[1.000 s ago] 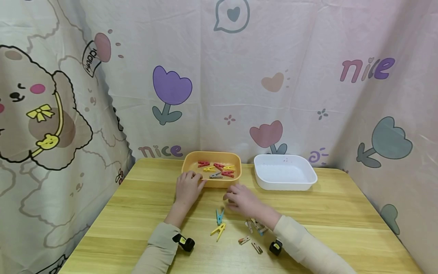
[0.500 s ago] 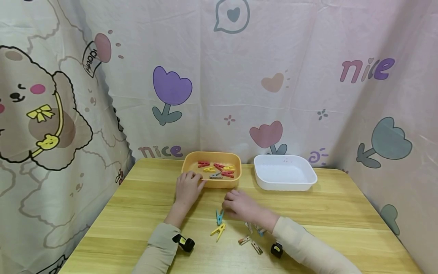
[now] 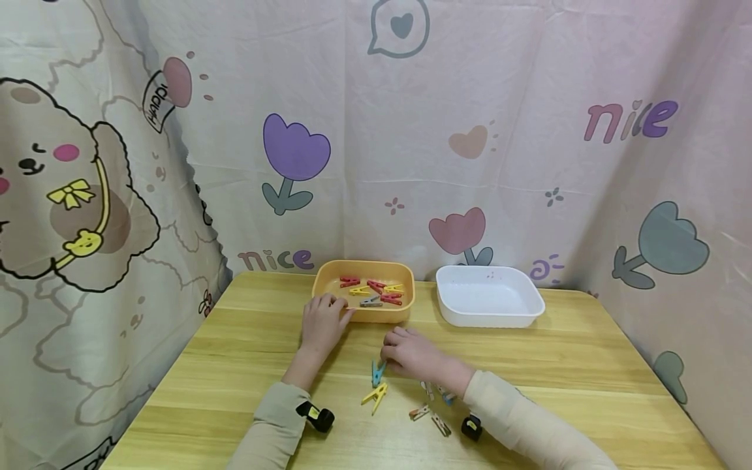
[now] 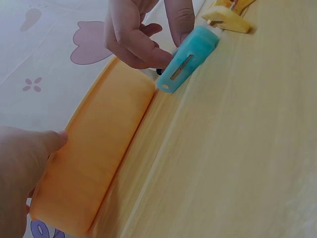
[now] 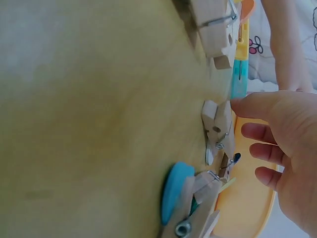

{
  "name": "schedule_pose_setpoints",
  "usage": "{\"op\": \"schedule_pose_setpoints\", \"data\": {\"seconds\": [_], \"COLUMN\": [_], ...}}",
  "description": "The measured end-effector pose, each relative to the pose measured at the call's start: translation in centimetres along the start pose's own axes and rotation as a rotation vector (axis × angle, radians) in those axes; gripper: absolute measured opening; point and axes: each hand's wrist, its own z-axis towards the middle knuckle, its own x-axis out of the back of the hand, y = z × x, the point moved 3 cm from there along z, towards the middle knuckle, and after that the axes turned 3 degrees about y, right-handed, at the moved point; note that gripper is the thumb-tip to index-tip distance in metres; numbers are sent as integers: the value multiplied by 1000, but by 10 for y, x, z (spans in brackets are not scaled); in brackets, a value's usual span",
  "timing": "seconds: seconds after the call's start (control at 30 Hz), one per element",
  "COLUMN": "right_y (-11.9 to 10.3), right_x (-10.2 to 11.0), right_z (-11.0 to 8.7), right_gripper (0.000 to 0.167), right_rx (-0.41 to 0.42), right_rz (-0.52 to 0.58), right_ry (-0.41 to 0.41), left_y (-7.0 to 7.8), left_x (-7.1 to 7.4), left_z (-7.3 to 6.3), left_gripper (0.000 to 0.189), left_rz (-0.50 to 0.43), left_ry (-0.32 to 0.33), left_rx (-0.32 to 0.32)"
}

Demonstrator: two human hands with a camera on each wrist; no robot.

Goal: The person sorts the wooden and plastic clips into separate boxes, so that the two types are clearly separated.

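Note:
My left hand (image 3: 322,326) holds the near left rim of the orange plastic container (image 3: 378,316), thumb over its edge in the left wrist view. Red, yellow and grey clothespins lie inside it. My right hand (image 3: 414,352) is low over the table in front, its fingertips pinching the end of a blue clothespin (image 4: 190,58). Just nearer to me lies a yellow clothespin (image 3: 376,395). Beneath the right hand, in the right wrist view, is a wooden clothespin (image 5: 218,126); from the head view the hand hides it.
A white plastic container (image 3: 490,320) stands to the right of the orange one, near the patterned curtain (image 3: 364,130). Several wooden clothespins, among them a wooden clothespin (image 3: 440,425), lie by my right forearm, partly covered by the sleeve (image 3: 523,418).
My right hand has come down toward me and left, from near the orange container to the blue clothespin, which has shifted slightly to the right. The left hand stays put.

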Motion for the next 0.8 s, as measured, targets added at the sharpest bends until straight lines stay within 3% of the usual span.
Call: {"op": "schedule_pose_setpoints", "data": {"seconds": [0.5, 0.8], "right_y": [5, 10], "right_x": [-1, 10], "right_z": [0, 1], "right_gripper": [4, 6], "right_rx": [21, -9], "right_rz": [26, 20], "right_ry": [106, 115], "left_y": [1, 0], "left_x": [0, 0], "left_z": [0, -1], "left_gripper": [24, 25], "left_rz": [-10, -9], "left_ry": [16, 22], "left_rx": [-5, -11]}}
